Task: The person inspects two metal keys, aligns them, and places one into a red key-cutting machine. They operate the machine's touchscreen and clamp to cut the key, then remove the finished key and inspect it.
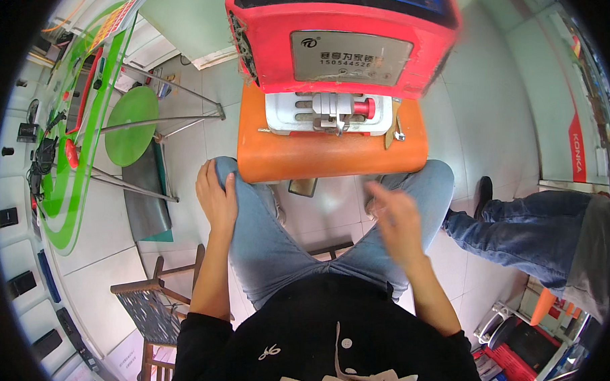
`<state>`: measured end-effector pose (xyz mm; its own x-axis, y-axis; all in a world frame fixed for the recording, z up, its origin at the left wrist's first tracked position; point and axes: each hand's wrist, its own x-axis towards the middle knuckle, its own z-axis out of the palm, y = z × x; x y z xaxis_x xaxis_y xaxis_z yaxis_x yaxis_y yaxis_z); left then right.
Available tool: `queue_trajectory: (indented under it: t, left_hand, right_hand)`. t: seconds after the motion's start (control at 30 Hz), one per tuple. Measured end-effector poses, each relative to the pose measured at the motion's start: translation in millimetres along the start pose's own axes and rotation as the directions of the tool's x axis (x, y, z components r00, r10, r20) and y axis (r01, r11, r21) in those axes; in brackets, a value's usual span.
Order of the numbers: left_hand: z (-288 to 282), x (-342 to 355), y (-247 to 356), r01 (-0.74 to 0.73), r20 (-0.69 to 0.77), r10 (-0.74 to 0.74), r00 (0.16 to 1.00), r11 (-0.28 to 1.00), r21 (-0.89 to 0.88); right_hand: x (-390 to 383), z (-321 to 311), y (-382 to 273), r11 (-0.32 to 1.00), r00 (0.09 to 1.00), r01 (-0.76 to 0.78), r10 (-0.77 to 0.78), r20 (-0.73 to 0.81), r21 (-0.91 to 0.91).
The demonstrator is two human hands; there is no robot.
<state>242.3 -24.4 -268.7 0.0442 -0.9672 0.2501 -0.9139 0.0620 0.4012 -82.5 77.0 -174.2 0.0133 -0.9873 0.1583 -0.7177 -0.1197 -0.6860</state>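
Note:
My left hand (216, 197) lies on my left knee, its fingers stretched out and holding nothing that I can see. Over my right thigh my right hand (399, 222) is smeared by motion, so its grip is unclear. Both are nearest to a red machine (267, 61) with a screen on top and a silver plate on its front. Below its housing, a metal clamp (329, 110) with a red knob (364, 108) sits on a white slotted tray (282, 117). Beside the tray lie a flat brass-coloured piece (389, 139) and a small silver piece (400, 135).
An orange stool (331, 157) bears the machine, with a dark rectangular object (303, 186) on the floor under it. A green-patterned glass table (58, 229) and wooden chair (144, 293) are at left. At right is another person in jeans (515, 233).

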Motion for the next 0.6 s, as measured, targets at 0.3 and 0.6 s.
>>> queue_trajectory:
  t: [0.3, 0.6]
  left_hand:
    - [-2.5, -4.7, -4.2, 0.006, -0.003, -0.006, 1.0, 1.0, 0.005]
    - [-1.9, -8.5, -7.0, 0.028, -0.004, -0.028, 1.0, 1.0, -0.012]
  right_hand:
    - [-13.0, -13.8, 4.7, 0.98, 0.987, -0.146, 0.134, -0.092, -0.134]
    - [-51.7, -10.9, 74.6, 0.777, 0.931, -0.36, 0.259, -0.258, -0.516]
